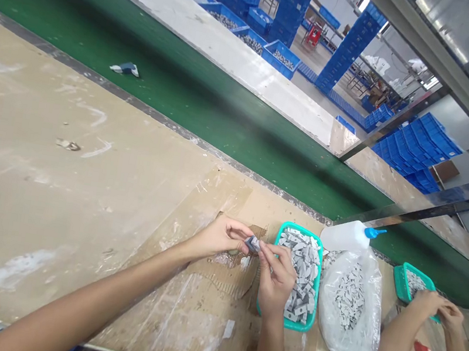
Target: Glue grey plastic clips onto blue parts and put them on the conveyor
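Observation:
My left hand [227, 238] and my right hand [277, 274] meet over a worn piece of cardboard [221, 283] on the bench. Between their fingertips is a small grey-and-white piece [253, 243], pinched from both sides. Just right of my right hand stands a green basket [316, 295] full of small grey and white pieces [302, 269]. My right wrist overlaps the basket's left edge. A small white piece [228, 329] lies flat on the bench below my hands.
A clear bag of small parts [350, 301] and a white bottle with a blue nozzle [346, 236] lie right of the basket. Farther right, another person's hands [436, 305] work beside a green basket [400, 280]. Behind the bench runs a green conveyor belt [208, 115].

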Available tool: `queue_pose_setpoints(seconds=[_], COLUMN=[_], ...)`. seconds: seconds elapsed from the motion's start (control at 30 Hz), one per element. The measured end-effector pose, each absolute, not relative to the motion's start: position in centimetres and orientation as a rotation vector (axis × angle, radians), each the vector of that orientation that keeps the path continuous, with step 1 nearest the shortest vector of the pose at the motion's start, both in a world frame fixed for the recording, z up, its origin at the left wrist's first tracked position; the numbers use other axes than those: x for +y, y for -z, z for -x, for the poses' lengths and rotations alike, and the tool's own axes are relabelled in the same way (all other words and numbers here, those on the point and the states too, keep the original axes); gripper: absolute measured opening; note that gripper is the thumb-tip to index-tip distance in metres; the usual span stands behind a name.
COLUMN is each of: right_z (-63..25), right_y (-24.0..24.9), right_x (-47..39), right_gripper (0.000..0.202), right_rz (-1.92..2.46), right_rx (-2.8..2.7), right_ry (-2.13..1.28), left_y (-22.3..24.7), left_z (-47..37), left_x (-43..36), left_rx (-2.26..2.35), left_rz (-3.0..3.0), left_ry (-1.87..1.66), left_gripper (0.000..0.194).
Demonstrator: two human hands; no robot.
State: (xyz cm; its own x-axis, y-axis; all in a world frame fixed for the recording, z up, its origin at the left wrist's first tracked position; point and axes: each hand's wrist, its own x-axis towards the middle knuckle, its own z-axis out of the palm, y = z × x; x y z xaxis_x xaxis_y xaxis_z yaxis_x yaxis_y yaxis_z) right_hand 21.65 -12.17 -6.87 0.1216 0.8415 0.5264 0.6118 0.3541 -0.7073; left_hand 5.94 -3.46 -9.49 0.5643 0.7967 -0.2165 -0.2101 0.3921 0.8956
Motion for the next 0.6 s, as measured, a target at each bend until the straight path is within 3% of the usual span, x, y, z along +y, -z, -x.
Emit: queue_pose_setpoints(seconds=[0.6], right_z=[-20.9], right_y=[8.1], right_x=[-11.9], right_gripper=[0.05], right_rz=[1.436], right_rx=[-1.704], right_ry=[-0.302], left_y=[8.2], left_z=[-6.3], left_x=[-4.1], left_rx=[0.879], left_rz=[-1.103], left_ry=[-0.812], left_gripper=[0.021])
